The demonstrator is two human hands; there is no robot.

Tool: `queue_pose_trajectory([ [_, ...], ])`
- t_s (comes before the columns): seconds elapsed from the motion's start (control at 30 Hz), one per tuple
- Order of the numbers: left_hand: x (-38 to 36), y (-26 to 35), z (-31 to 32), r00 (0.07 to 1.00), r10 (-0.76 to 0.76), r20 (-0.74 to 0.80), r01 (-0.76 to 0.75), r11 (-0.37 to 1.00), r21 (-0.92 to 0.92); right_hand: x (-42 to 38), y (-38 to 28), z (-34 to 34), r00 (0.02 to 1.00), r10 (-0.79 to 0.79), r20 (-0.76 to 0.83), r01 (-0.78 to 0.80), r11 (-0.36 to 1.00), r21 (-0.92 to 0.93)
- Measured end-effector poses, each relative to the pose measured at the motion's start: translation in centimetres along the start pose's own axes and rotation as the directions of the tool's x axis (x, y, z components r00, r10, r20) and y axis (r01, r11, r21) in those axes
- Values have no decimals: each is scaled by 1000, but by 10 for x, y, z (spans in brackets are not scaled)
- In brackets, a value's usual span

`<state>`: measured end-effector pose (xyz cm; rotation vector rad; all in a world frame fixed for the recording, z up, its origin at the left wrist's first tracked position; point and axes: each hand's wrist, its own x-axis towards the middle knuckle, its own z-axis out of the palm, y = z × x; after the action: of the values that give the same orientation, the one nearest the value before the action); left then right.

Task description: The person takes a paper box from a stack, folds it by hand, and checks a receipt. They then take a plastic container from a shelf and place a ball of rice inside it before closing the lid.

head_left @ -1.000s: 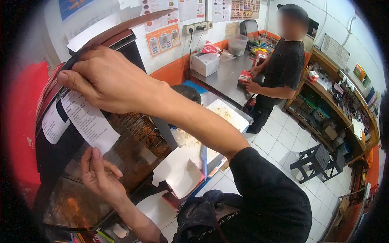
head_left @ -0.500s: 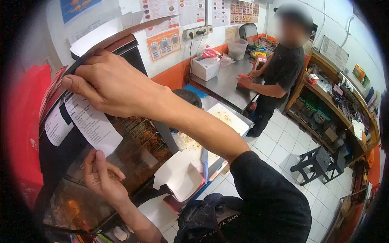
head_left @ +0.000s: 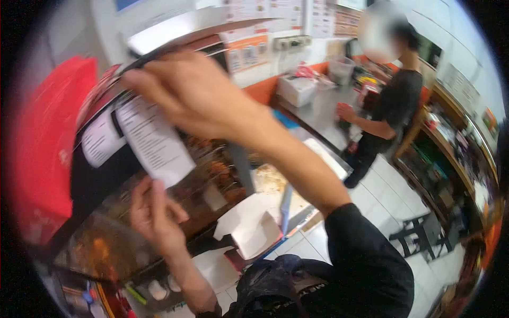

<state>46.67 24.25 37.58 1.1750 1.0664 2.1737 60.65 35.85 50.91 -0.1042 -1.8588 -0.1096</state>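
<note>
My right hand (head_left: 183, 93) reaches across at the upper left, its fingers curled over the dark top rim of a glass display case (head_left: 101, 241). What it pinches there is blurred. Just below it hangs a long printed paper slip (head_left: 159, 146), with a shorter white slip (head_left: 102, 140) to its left. My left hand (head_left: 161, 212) is at the long slip's lower end, fingers apart; whether it touches the paper is unclear. Browned food pieces show behind the glass.
An open white carton (head_left: 252, 225) stands by a crumb-strewn tray (head_left: 270, 177). A red bag (head_left: 47, 164) hangs at left. A co-worker (head_left: 397, 100) stands at a metal counter (head_left: 321, 108). Black stools (head_left: 424, 236) and wooden shelves (head_left: 450, 159) are at right.
The whole view has shifted, so the scene sits further right and is blurrier. Both hands stay near the long slip. The co-worker's head and hands have moved.
</note>
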Motion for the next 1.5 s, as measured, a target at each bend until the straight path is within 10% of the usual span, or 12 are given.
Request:
queue_pose_trajectory([
  [0.23, -2, 17, 2, 998, -4, 57, 3, 1000, 14, 2, -14, -2, 977, 203, 70, -201, 979, -36],
  [1.5, -1, 19, 0, 993, -42, 107, 47, 998, -44, -1, -10, -2, 973, 211, 87, -210, 977, -24],
])
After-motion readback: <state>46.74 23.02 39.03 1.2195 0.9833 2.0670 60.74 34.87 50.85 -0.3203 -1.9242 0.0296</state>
